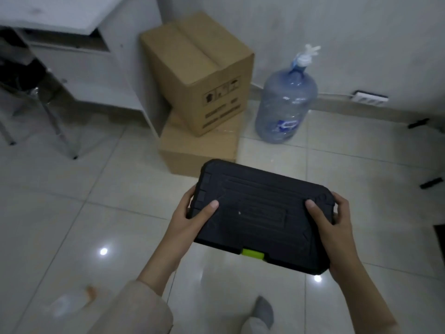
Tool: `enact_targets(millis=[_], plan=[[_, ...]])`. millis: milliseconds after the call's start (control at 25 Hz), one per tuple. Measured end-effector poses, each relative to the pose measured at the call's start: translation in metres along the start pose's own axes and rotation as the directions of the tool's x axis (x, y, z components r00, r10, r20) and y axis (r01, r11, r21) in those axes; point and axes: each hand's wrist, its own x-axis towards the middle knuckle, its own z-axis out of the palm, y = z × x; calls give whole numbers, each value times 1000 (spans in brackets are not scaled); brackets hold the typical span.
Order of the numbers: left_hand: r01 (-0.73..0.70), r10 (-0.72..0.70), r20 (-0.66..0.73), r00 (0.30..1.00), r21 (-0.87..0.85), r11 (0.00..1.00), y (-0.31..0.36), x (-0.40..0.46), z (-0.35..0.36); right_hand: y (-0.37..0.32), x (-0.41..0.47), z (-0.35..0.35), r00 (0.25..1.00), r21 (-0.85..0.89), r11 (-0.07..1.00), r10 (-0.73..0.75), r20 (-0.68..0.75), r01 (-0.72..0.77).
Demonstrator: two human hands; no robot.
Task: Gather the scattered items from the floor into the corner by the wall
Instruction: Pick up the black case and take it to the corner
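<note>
Ahead, the tall cardboard box (199,73) sits on a flat carton (199,150) at the wall; just right of the box stands a water jug (285,104). Nearer than the box, above the floor, a black case (262,213) is gripped at its ends by left hand (190,220) and right hand (334,222).

**Counting What Is Here**

There is one black case (262,214) with one green clip (252,253) on its near edge. Two hands hold it: one left hand (192,213) and one right hand (333,221). There are two brown boxes (one sits on top of the other): the top box (199,71) and the flat box (199,148). There is one big water bottle (285,104). There is one white desk (79,32). One foot in a grey sock (263,310) shows at the bottom. Two small dark things (432,182) lie on the floor at the right.
</note>
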Motion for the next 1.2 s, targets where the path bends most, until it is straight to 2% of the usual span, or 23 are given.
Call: enact_targets(millis=[240,440,800,1000,1200], plan=[[-6,1,100,995,49,999,22,63,128,-20,77,-100,993,54,998,-9,-121,15],[3,-14,114,993,94,996,28,133,182,-20,154,-121,989,68,998,1,-149,9],[102,-114,61,992,162,981,23,324,219,-9,336,-72,979,91,990,122,-165,-109],[200,-208,28,978,178,964,-23,429,232,31,436,-39,967,87,977,206,-151,-195],[265,-262,-39,964,175,948,-110,524,246,111,540,-12,959,31,963,269,-93,-267]])
